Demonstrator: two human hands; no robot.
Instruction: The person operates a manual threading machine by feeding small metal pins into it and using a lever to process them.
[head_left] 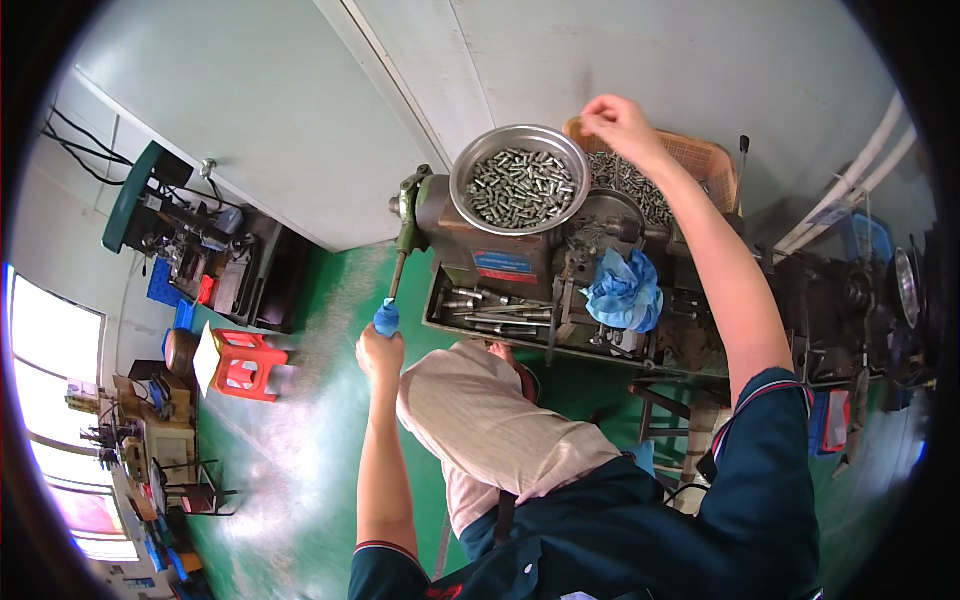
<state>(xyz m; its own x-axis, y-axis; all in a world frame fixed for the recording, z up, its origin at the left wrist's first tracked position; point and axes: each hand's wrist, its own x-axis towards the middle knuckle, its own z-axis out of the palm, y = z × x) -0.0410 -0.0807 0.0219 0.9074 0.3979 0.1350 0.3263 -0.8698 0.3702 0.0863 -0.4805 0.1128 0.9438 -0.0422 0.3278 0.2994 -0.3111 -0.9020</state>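
My left hand is wrapped round the blue-covered end of a lever, which comes down from the left end of a small lathe-like machine. On top of that machine sits a round steel bowl full of short metal pins. My right hand is raised beyond the bowl's right side, over the left end of an orange plastic basket. Its fingers are drawn together and slightly blurred; whatever they may hold cannot be made out. Many small metal parts lie in the basket.
A crumpled blue cloth lies on the machine's front. Below the bowl, a tray holds metal rods and tools. A red stool stands on the green floor at left, near another machine. A grey wall rises behind the bowl.
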